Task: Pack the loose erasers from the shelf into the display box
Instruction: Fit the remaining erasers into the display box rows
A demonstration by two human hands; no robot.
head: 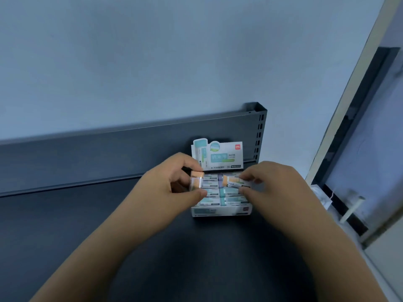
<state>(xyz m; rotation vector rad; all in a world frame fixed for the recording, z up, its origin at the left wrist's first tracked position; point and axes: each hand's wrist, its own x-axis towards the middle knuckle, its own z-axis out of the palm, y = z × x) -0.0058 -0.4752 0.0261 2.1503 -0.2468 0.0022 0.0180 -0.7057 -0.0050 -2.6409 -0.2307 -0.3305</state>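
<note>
The box [221,211] sits on the dark shelf [87,225] near its back right corner, its printed lid flap [218,155] standing up against the shelf's back wall. Rows of erasers already lie flat inside, and the box looks nearly full.

The left hand [165,192] pinches an orange-ended eraser [197,180] between thumb and fingers, holding it over the left edge of the box. The right hand [268,184] pinches a second eraser [236,183] by its right end, tilted over the back right part of the box.

The chief risk seems to be the tight fit. Pushing either eraser into a gap that is too narrow could tip its neighbours out of line or lift a whole row. With both hands busy, nothing steadies the box, so a firm push might slide it toward the back wall. The right hand's end-only hold also looks slight; the eraser could twist and drop askew across the packed ones.
</note>
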